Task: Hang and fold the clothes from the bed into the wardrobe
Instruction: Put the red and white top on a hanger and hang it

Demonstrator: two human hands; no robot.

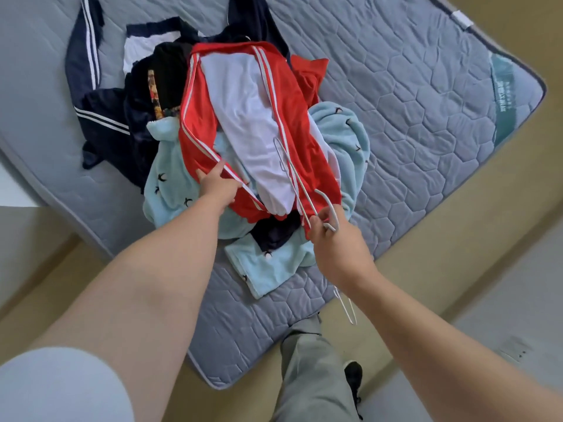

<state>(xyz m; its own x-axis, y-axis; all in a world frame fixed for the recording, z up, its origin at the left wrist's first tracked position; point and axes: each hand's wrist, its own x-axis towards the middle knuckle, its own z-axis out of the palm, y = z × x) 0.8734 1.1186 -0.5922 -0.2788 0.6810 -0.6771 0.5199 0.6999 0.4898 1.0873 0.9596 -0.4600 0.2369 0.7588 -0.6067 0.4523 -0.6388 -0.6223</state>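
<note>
A red jacket [198,123] with white stripes and a white lining lies open on top of a clothes pile in the middle of the grey quilted mattress [411,102]. My left hand [217,185] pinches the jacket's left front edge. My right hand [335,236] is shut on a white wire hanger [292,175], whose frame lies across the white lining. Under the jacket sit a light blue fleece garment [268,266] with small bird prints and a navy garment [91,99] with white stripes. No wardrobe is in view.
The mattress rests on a beige frame or floor [457,254]; its near corner points toward me. My grey trouser leg [307,360] and black shoe [353,373] stand beside that corner. A second white hanger [347,306] pokes out below my right wrist.
</note>
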